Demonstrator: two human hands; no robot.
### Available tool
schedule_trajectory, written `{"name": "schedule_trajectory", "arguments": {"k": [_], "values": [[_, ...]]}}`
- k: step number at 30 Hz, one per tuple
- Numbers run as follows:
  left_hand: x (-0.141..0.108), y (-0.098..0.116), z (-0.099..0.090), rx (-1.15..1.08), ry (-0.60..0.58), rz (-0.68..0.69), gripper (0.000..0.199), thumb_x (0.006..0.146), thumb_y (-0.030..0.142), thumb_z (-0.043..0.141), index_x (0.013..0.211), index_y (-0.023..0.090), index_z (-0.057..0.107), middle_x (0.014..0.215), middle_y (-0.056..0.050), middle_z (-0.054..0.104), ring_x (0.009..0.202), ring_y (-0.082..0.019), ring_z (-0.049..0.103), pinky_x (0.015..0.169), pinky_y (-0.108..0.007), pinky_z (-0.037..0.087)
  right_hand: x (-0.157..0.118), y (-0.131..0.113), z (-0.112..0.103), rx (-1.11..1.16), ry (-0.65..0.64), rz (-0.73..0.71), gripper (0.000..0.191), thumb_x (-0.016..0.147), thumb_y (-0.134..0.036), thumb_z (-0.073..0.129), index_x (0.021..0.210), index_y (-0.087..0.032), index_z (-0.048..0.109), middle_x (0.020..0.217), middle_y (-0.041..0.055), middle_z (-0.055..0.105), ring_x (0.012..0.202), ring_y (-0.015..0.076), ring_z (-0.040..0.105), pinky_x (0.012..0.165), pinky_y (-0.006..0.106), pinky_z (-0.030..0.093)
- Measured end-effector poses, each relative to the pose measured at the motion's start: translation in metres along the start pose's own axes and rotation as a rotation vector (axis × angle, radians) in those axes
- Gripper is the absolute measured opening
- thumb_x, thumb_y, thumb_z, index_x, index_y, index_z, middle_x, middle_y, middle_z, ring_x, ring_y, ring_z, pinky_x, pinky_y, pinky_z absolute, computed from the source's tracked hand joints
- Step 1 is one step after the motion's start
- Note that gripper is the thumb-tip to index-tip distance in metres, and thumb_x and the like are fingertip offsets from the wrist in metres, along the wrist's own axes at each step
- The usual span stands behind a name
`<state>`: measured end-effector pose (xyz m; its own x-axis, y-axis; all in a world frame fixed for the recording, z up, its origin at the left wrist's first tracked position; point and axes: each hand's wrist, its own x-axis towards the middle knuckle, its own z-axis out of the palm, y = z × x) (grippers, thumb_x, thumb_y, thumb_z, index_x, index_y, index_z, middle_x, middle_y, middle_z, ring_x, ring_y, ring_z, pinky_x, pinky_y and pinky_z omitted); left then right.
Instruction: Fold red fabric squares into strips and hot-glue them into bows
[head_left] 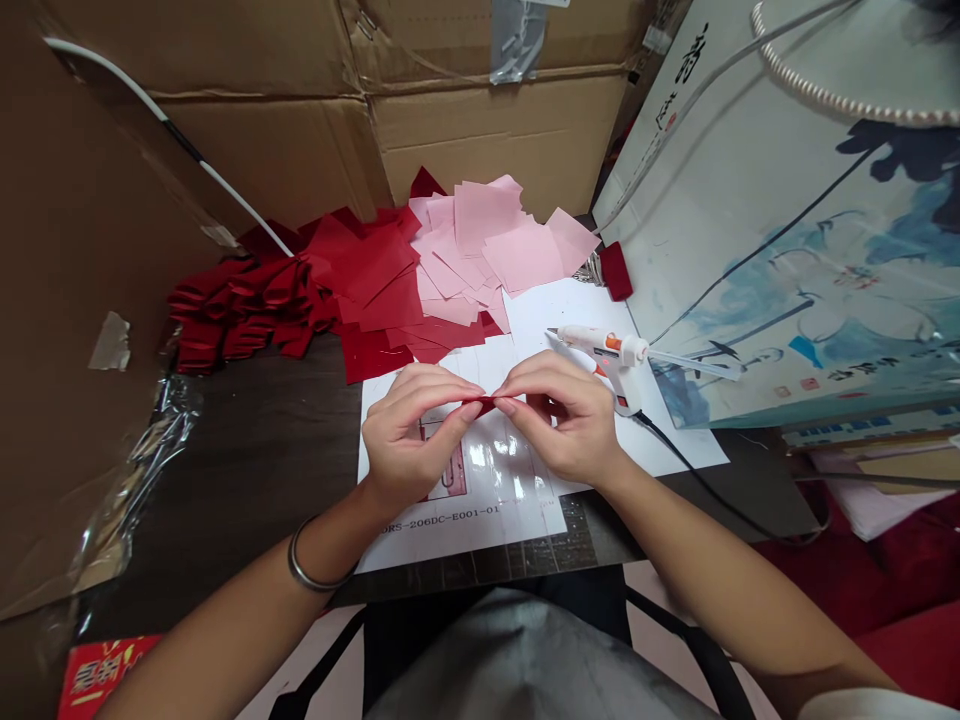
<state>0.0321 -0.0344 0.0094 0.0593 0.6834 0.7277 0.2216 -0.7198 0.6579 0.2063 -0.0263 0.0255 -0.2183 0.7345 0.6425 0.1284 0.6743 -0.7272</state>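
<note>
A small piece of red fabric (487,403) is pinched between both hands above a printed white sheet (517,515). My left hand (416,425) grips its left end between thumb and fingers. At the other end, the thumb and fingers of my right hand (562,415) are closed on it. The fingertips of the two hands nearly meet. Behind them lie loose red squares (382,275) and pink squares (517,240) in overlapping heaps. A white glue gun (615,355) rests just beyond my right hand, pointing left.
Folded red pieces (247,305) are piled at the back left of the dark table (262,440). Cardboard (495,140) stands behind. A painted white panel (787,250) rises at the right. The glue gun's black cord (697,480) runs right. A red block (616,272) sits by the panel.
</note>
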Motion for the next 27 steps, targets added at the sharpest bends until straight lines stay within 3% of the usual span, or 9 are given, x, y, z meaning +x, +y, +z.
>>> {"name": "schedule_trajectory", "arguments": {"k": [5,9,14,20,27], "values": [[0.0001,-0.0014,-0.0007,0.004,0.007,0.039,0.021,0.077,0.005,0.071,0.091,0.021,0.072,0.083,-0.003,0.072,0.08,-0.019,0.066,0.073,-0.038,0.054,0.0008,-0.0004,0.0006,-0.028,0.004,-0.072,0.011,0.082,-0.011,0.066,0.087,-0.02,0.07,0.079,0.0049,0.068,0.068,0.0145,0.062,0.054,0.029,0.049],[0.0,-0.0003,-0.001,0.01,0.009,0.038,0.019,0.079,0.006,0.069,0.091,0.021,0.071,0.083,-0.003,0.072,0.079,-0.018,0.065,0.073,-0.037,0.054,0.001,-0.0003,0.0016,-0.047,-0.003,-0.11,0.012,0.081,-0.013,0.067,0.089,-0.02,0.07,0.078,0.0052,0.068,0.064,0.0142,0.061,0.048,0.027,0.046],[0.0,0.0019,-0.0005,0.017,0.001,0.022,0.015,0.08,0.009,0.068,0.089,0.021,0.07,0.081,-0.003,0.072,0.077,-0.018,0.064,0.07,-0.035,0.053,0.0001,-0.0006,0.0021,-0.034,0.0,-0.069,0.009,0.082,-0.013,0.066,0.086,-0.02,0.069,0.077,0.0045,0.067,0.062,0.0126,0.057,0.046,0.026,0.043],[-0.0028,0.0027,0.0006,-0.033,-0.01,-0.109,0.005,0.082,0.017,0.067,0.085,0.021,0.068,0.077,-0.004,0.068,0.075,-0.019,0.062,0.073,-0.038,0.052,-0.0017,-0.0028,0.0036,-0.003,-0.016,0.047,0.006,0.082,-0.014,0.065,0.084,-0.019,0.067,0.077,0.0033,0.064,0.056,0.01,0.048,0.043,0.025,0.037],[-0.0031,0.0044,0.0005,-0.061,-0.036,-0.113,0.013,0.08,0.013,0.067,0.091,0.021,0.068,0.083,-0.005,0.069,0.08,-0.02,0.062,0.075,-0.038,0.051,-0.0015,-0.002,0.0043,0.015,-0.008,0.013,0.009,0.081,-0.01,0.066,0.086,-0.018,0.068,0.077,0.004,0.064,0.058,0.0102,0.051,0.045,0.024,0.038]]}}
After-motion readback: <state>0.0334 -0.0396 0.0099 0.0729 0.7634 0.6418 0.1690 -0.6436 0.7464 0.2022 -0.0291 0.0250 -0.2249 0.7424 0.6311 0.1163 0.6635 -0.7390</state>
